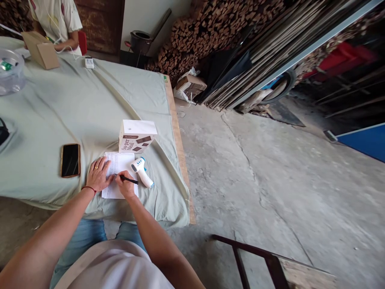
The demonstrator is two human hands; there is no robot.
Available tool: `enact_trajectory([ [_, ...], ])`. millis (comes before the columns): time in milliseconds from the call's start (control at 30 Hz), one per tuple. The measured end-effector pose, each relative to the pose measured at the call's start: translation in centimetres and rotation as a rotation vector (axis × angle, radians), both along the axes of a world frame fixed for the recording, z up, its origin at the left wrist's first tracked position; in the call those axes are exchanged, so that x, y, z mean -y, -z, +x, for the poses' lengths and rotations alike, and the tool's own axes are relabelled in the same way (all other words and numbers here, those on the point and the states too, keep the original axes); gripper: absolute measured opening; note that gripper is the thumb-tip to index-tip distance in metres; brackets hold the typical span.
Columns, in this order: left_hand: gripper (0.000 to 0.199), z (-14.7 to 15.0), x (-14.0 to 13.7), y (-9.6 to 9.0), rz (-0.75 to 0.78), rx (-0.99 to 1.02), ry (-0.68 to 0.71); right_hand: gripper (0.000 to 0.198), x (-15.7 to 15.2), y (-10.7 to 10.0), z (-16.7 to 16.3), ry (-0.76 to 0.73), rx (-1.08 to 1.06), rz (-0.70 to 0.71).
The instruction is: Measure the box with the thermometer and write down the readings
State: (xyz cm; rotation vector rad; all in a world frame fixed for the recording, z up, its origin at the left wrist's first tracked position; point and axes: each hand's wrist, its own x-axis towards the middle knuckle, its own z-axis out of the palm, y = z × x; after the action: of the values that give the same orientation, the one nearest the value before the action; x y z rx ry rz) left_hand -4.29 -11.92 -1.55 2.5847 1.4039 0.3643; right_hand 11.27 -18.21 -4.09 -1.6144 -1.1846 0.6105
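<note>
My right hand [125,185] is closed around a black pen [129,179], its tip on a sheet of white paper [116,194] that carries lines of handwriting. Flat on the sheet's left edge lies my left hand [98,175], fingers stretched out. Just right of the paper rests a white and blue infrared thermometer [142,171] shaped like a pistol. Behind the paper stands a white box [137,136] printed with "Super Meal" and brown bars. A dark phone [70,160] in a brown case lies left of my left hand.
The pale green tablecloth [90,100] leaves a wooden table edge [177,132] bare on the right. Across the table a person [58,24] sits by a cardboard box [42,50]. A clear plastic tub [11,72] stands at left. A dark-framed chair [255,251] is at lower right.
</note>
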Motion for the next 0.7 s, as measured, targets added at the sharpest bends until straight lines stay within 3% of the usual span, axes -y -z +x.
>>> enact_trajectory([
  [700,0.066,0.02,-0.06,-0.49,0.01,-0.019,0.0,0.005,-0.14,0.2,0.07,0.02,0.044,0.02],
])
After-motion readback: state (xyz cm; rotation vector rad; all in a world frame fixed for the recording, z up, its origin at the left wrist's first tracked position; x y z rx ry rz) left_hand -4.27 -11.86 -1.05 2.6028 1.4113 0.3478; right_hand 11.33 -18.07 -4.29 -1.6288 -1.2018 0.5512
